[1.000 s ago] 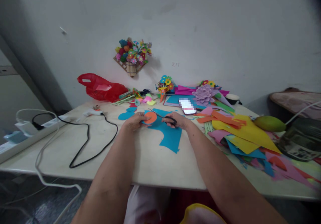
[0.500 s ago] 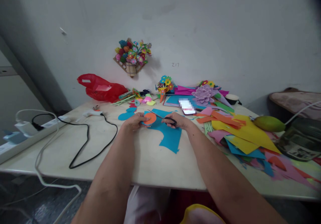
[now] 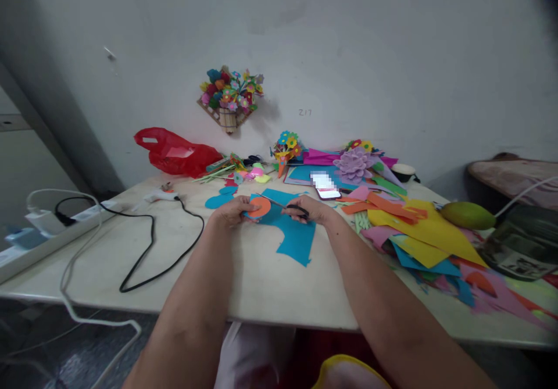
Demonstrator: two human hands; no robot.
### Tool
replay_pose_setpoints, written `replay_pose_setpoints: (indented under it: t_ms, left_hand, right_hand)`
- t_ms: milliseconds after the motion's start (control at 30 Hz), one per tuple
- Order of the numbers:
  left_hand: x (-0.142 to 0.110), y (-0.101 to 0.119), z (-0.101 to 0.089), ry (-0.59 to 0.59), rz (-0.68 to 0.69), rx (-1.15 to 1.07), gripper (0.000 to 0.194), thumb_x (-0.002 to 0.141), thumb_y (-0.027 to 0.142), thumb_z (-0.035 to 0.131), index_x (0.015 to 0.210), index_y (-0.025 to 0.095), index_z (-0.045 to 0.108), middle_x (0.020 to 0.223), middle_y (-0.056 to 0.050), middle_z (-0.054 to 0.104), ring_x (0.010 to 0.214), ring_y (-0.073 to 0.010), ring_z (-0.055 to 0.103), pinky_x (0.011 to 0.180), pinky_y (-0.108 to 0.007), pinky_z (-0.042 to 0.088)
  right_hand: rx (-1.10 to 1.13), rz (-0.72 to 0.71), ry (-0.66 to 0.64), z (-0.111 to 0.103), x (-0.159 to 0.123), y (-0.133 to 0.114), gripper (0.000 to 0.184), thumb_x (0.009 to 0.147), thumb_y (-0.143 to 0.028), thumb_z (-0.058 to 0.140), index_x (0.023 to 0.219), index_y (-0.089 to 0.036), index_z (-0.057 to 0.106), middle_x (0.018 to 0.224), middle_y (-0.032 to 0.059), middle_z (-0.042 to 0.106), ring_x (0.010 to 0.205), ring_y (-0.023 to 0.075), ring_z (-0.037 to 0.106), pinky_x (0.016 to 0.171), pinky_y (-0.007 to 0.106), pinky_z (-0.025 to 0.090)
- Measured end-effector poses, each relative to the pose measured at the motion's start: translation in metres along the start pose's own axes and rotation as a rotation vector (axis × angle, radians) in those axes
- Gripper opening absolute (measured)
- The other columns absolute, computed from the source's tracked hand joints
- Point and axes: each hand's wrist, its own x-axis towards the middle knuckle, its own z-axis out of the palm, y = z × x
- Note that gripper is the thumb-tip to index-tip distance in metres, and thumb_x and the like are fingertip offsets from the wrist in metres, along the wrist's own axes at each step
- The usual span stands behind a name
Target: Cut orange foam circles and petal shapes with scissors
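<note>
One orange disc [image 3: 261, 207] is pinched in your left hand [image 3: 236, 210] near one blue sheet [image 3: 297, 236], one pair of scissors [image 3: 299, 207] gripped in your right hand [image 3: 313, 210], wall [image 3: 375, 63] reading "217" or "Z17".

The left hand [image 3: 236, 211] pinches; the right hand [image 3: 313, 209] curls nearby.

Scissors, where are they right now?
In the head view, the scissors are near the middle, in the right hand, above the blue sheet and beside the orange disc in the left hand.
</note>
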Motion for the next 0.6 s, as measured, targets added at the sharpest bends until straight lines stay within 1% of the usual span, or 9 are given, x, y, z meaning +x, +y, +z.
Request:
replay_pose_setpoints:
  t_ms: [200, 300, 367, 433, 533, 600]
  left_hand:
    - [0.0013, -0.0011, -0.0008, 0.019, -0.030, -0.014, 0.037, 0.062, 0.023, 0.108, 0.064, 0.016, 0.073, 0.059, -0.002, 0.071, 0.048, -0.0128, 0.065, 0.050, -0.021, 0.056]
    - [0.0008, -0.0005, 0.0000, 0.046, -0.033, -0.033, 0.036, 0.061, 0.019, 0.108, 0.066, 0.015, 0.073, 0.060, -0.003, 0.072, 0.049, -0.0137, 0.066, 0.051, -0.022, 0.057]
    - [0.0008, 0.0005, 0.0009, 0.101, -0.014, -0.068, 0.034, 0.064, 0.016, 0.106, 0.068, 0.014, 0.072, 0.061, -0.003, 0.072, 0.051, -0.0143, 0.067, 0.053, -0.023, 0.058]
    - [0.0015, 0.0020, 0.0020, 0.195, 0.010, -0.116, 0.031, 0.069, 0.012, 0.102, 0.070, 0.013, 0.071, 0.064, -0.004, 0.073, 0.054, -0.0154, 0.070, 0.053, -0.023, 0.060]
    - [0.0036, 0.0047, 0.0031, 0.328, 0.045, -0.182, 0.024, 0.076, 0.007, 0.094, 0.073, 0.013, 0.071, 0.068, -0.005, 0.075, 0.058, -0.0171, 0.074, 0.053, -0.022, 0.060]
    - [0.0051, 0.0058, 0.0033, 0.372, 0.073, -0.208, 0.021, 0.078, 0.006, 0.091, 0.074, 0.014, 0.072, 0.069, -0.005, 0.075, 0.059, -0.0169, 0.075, 0.054, -0.021, 0.061]
  right_hand:
    - [0.040, -0.001, -0.013, -0.0006, 0.0010, 0.0025, 0.024, 0.087, -0.028, 0.087, 0.072, -0.016, 0.071, 0.051, -0.0037, 0.060, 0.040, 0.0065, 0.043, 0.042, 0.021, 0.031]
    - [0.078, 0.006, -0.024, -0.0012, 0.0007, 0.0043, 0.022, 0.090, -0.030, 0.084, 0.077, -0.015, 0.073, 0.051, -0.0025, 0.062, 0.039, 0.0076, 0.047, 0.040, 0.020, 0.031]
    - [0.090, 0.007, -0.015, -0.0021, 0.0009, 0.0060, 0.019, 0.093, -0.031, 0.080, 0.083, -0.015, 0.076, 0.051, -0.0015, 0.064, 0.038, 0.0086, 0.050, 0.038, 0.020, 0.027]
    - [0.095, -0.004, 0.020, -0.0031, 0.0018, 0.0079, 0.021, 0.094, -0.034, 0.079, 0.085, -0.014, 0.077, 0.051, -0.0010, 0.065, 0.037, 0.0088, 0.051, 0.036, 0.020, 0.023]
    - [0.100, -0.029, 0.112, -0.0022, 0.0043, 0.0089, 0.033, 0.089, -0.040, 0.087, 0.074, -0.015, 0.072, 0.050, -0.0007, 0.064, 0.038, 0.0083, 0.052, 0.037, 0.019, 0.023]
    - [0.107, -0.039, 0.191, 0.0006, 0.0062, 0.0077, 0.042, 0.084, -0.043, 0.094, 0.065, -0.017, 0.066, 0.050, -0.0003, 0.063, 0.039, 0.0081, 0.052, 0.037, 0.019, 0.025]
